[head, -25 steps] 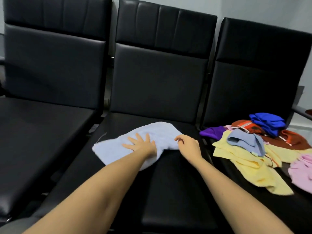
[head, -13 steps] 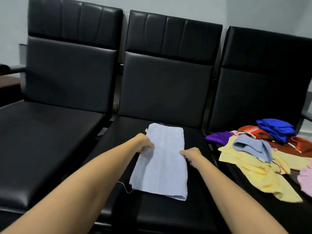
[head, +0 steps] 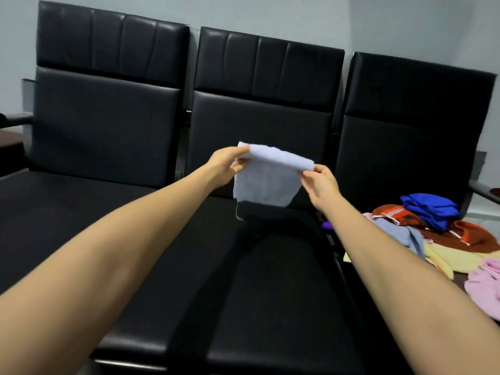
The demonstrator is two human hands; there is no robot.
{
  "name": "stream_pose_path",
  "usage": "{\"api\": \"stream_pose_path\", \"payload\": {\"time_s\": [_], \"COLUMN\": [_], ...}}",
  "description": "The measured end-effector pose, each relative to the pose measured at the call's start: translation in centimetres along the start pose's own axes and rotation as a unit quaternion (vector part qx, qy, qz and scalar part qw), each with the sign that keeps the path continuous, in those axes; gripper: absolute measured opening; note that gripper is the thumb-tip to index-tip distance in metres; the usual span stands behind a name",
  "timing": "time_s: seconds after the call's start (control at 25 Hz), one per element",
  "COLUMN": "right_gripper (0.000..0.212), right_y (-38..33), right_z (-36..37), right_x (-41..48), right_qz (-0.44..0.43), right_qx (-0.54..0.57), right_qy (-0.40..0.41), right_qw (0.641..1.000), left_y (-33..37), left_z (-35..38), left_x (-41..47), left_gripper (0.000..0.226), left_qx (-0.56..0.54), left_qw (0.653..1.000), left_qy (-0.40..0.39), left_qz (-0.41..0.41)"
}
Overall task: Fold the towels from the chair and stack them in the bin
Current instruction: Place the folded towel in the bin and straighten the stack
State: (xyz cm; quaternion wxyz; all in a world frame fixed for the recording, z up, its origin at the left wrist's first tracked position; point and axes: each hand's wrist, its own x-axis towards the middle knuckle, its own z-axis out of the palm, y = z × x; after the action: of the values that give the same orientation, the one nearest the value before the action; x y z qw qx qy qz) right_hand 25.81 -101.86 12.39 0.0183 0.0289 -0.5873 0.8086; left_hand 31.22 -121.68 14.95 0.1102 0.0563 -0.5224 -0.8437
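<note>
— Question one: where is the pale blue towel point(head: 266, 180)?

— Up in the air, over the seat of the middle chair point(head: 270, 280) and in front of its backrest. It touches neither. It hangs from its top edge, which is folded over into a soft roll, and the rest drops down as a flat panel.

— Who has hold of it?

— Both hands, one at each end of that top edge. The left hand point(head: 224, 165) grips the left corner, with the thumb along the top and the fingers curled underneath. The right hand point(head: 320, 182) pinches the right corner between thumb and fingertips. Both arms are stretched well forward.

— Is the top edge level?

— Not quite; the left end sits a little higher than the right. (A loose thread dangles from the lower left corner.)

— What about the other towels?

— They lie in a loose heap on the right chair point(head: 405, 158), well apart from the one being held. A bright blue towel point(head: 430, 209) sits bunched at the back, on a red-brown towel point(head: 470, 236). In front of those are a grey-blue towel point(head: 400, 234) and a yellow towel point(head: 454, 258) spread underneath. A pink towel point(head: 487, 290) lies nearest, at the picture's right edge. A scrap of purple cloth point(head: 328, 225) peeks out just beside the right forearm.

— And the left chair point(head: 94, 131)?

— Black padding like the others, standing side by side with them against a pale wall point(head: 405, 23).
</note>
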Motion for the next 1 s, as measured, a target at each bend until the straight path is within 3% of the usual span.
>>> {"api": "stream_pose_path", "payload": {"time_s": [0.12, 0.2, 0.24, 0.32, 0.36, 0.4, 0.52, 0.6, 0.72, 0.8, 0.92, 1.0], "right_gripper": [0.028, 0.026, 0.024, 0.019, 0.018, 0.02, 0.014, 0.002, 0.044, 0.055, 0.012, 0.016], "right_y": [1.2, 4.1, 5.6, 7.5, 8.1, 8.2, 7.6, 7.9, 9.8, 11.1, 10.7, 9.7], "right_z": [-1.5, -3.4, -4.3, -6.0, -6.5, -6.7, -6.2, -5.5, -4.6, -4.3, -4.4, -5.3], "right_x": [-1.3, -3.0, -3.8, -5.6, -6.0, -6.2, -5.7, -5.3, -5.8, -6.1, -6.3, -6.1], "right_qz": [0.079, 0.209, 0.268, 0.355, 0.373, 0.378, 0.319, 0.257, 0.243, 0.233, 0.244, 0.253], "right_qx": [-0.05, -0.175, -0.25, -0.395, -0.437, -0.454, -0.462, -0.41, -0.268, -0.259, -0.316, -0.311], "right_qy": [-0.018, -0.041, -0.068, -0.114, -0.114, -0.101, -0.019, 0.023, 0.002, 0.023, 0.023, 0.028], "right_qw": [0.995, 0.961, 0.928, 0.84, 0.81, 0.801, 0.827, 0.875, 0.932, 0.937, 0.917, 0.916], "left_y": [-2.0, -5.2, -6.8, -9.2, -9.6, -9.6, -9.1, -9.7, -11.4, -12.3, -13.0, -12.6], "left_z": [-1.6, -3.9, -5.1, -7.1, -7.6, -7.7, -6.7, -5.7, -4.5, -4.0, -3.3, -2.5], "left_x": [-0.9, -1.7, -2.5, -3.7, -4.0, -4.4, -4.4, -4.2, -4.1, -4.0, -4.1, -4.9], "left_gripper": [0.003, 0.007, 0.003, 0.017, 0.021, 0.026, 0.05, 0.05, 0.045, 0.046, 0.054, 0.052], "left_qx": [0.084, 0.192, 0.252, 0.42, 0.484, 0.503, 0.465, 0.423, 0.37, 0.402, 0.418, 0.345], "left_qw": [0.996, 0.97, 0.94, 0.832, 0.789, 0.773, 0.808, 0.85, 0.889, 0.885, 0.872, 0.89], "left_qy": [-0.03, -0.034, -0.048, -0.074, -0.075, -0.069, -0.015, 0.036, 0.072, 0.063, 0.045, 0.018], "left_qz": [-0.027, -0.145, -0.224, -0.354, -0.37, -0.382, -0.361, -0.312, -0.259, -0.226, -0.251, -0.297]}}
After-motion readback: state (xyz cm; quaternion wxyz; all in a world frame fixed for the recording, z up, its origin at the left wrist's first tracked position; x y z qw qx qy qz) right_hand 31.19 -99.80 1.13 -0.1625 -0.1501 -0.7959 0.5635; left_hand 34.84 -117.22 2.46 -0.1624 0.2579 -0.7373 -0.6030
